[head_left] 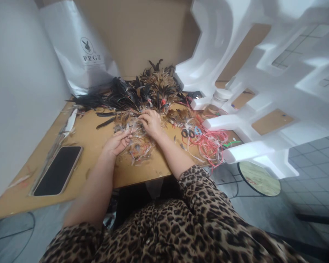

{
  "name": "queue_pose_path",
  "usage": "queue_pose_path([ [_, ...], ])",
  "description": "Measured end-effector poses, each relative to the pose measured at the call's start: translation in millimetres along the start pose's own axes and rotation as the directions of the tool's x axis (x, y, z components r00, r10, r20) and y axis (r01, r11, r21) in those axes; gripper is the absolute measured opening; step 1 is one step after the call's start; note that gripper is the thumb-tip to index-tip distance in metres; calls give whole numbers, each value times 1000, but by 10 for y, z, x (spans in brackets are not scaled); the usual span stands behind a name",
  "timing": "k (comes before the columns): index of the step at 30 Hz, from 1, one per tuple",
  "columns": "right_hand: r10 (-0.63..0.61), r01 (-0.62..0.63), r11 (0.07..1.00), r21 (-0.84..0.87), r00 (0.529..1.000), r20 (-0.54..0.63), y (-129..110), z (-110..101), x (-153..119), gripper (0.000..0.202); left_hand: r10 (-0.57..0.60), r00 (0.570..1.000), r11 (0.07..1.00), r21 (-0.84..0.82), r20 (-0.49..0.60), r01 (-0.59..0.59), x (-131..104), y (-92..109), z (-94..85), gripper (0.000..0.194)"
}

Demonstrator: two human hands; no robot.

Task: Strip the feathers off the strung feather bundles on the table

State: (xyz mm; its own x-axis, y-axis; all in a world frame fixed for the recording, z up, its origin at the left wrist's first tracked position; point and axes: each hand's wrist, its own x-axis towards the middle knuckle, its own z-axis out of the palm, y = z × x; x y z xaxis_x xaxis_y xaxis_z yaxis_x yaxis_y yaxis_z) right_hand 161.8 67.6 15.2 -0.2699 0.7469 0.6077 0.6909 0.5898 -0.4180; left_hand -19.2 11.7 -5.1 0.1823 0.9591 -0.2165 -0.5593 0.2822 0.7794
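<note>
My left hand (117, 143) is closed in a pinch, with the wispy end of a feather (130, 128) at its fingertips. Just to the right and a little farther away, my right hand (151, 123) has its fingers bent and drawn together on the feathers; the exact grip is blurred. Beneath and between both hands lie loose brown feathers (122, 120) and pale fluff with reddish scraps (138, 151). Behind them spreads a large heap of black feathers (123, 93) and brown feathers (163, 82).
A phone (58, 171) lies at the left on the wooden table (95, 146). To the right are black-handled scissors (188, 133), tangled pink and white strings (212, 144) and a lidded jar (222, 96). White foam packing (249, 149) juts over the right edge. A white bag (79, 47) stands behind.
</note>
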Motion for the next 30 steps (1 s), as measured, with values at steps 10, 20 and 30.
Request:
queue_pose_path([
  [10,103,-106,989,106,994,29,-188,-65,-40,28,215,952,974,111,-216,-195,75,-38,36,4],
  [20,322,-544,359,759,835,447,-299,316,-100,26,317,932,933,236,-179,-272,88,-79,47,14],
  [30,380,-555,241,796,809,448,-313,292,-96,17,315,933,931,248,-173,-268,102,-100,39,17],
])
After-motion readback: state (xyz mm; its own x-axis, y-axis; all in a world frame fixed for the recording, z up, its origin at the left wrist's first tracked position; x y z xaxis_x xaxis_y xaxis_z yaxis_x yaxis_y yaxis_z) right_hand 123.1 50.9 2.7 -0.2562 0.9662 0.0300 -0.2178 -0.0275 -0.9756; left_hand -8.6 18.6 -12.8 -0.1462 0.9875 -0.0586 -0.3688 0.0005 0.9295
